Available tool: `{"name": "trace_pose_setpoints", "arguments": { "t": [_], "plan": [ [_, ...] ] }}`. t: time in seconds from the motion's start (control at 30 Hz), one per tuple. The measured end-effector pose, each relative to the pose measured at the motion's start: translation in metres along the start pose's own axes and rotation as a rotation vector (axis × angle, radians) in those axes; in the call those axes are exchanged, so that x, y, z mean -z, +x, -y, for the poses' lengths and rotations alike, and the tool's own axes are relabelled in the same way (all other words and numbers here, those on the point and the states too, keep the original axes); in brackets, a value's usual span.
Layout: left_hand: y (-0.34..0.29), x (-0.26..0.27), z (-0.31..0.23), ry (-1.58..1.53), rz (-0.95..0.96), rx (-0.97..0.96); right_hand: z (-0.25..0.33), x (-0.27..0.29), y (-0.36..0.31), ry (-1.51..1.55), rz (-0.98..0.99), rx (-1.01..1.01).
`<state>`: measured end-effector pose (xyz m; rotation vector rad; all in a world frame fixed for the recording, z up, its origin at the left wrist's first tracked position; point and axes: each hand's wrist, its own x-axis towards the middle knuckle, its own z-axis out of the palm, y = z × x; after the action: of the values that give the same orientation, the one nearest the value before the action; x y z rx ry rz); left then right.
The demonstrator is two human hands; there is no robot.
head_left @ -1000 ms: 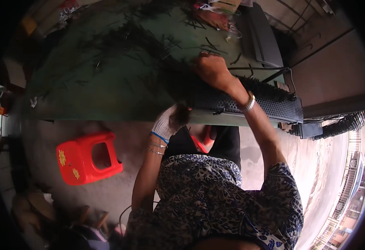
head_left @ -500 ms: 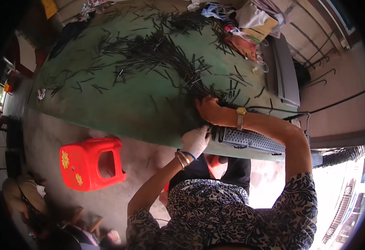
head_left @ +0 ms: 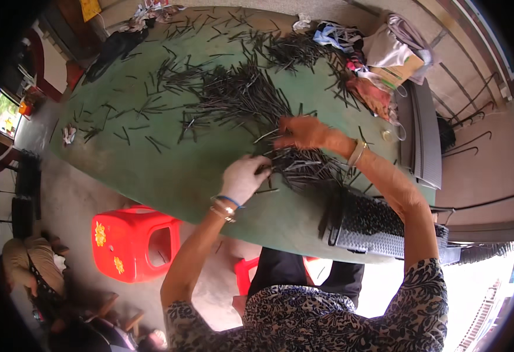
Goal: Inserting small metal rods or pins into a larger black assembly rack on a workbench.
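Note:
My left hand (head_left: 244, 179), in a whitish glove, is over the green table (head_left: 175, 167) with its fingers curled together. Whatever its fingertips pinch, if anything, is too dark and small to make out. To the right and a little farther away, my right hand (head_left: 308, 132) is bare and blurred by motion, its fingers reaching left over the sticks. Thin black sticks (head_left: 236, 94) lie in a tangled heap beyond both hands. A nearer bunch of black sticks (head_left: 310, 167) lies just under my right hand. Beside my right forearm, a dark perforated block (head_left: 368, 237) bristles with black pieces along its top.
Cloths and a cardboard box (head_left: 399, 73) are piled at the far right, near grey panels (head_left: 424, 135). A red plastic stool (head_left: 122, 246) stands on the floor at left. Another person (head_left: 31, 264) is at the lower left. Metal hooks (head_left: 471, 141) are on the right.
My left hand has moved left and away from me, over the table. My right hand has lifted off the stick bunch. The view has shifted, showing more of the perforated block.

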<state>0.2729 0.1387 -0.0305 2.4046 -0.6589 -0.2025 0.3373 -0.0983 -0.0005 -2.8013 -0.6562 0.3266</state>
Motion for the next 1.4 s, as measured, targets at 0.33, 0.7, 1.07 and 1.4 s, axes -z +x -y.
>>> {"name": "trace_pose_setpoints", "arguments": {
  "t": [0.33, 0.7, 1.07, 1.4],
  "plan": [
    [0.04, 0.074, 0.14, 0.666, -0.225, 0.654, -0.111, 0.0, 0.162, 0.22, -0.395, -0.806],
    [0.188, 0.052, 0.098, -0.256, -0.414, 0.722, 0.004, -0.031, 0.209, 0.203, -0.327, -0.479],
    [0.135, 0.012, 0.063, -1.524, -0.164, 0.553, 0.027, -0.014, 0.116, 0.611, -0.315, -0.307],
    [0.107, 0.004, 0.018, -1.964, -0.039, 0.291, 0.075, 0.011, 0.022, 0.49, -0.402, -0.12]
  ]
}}
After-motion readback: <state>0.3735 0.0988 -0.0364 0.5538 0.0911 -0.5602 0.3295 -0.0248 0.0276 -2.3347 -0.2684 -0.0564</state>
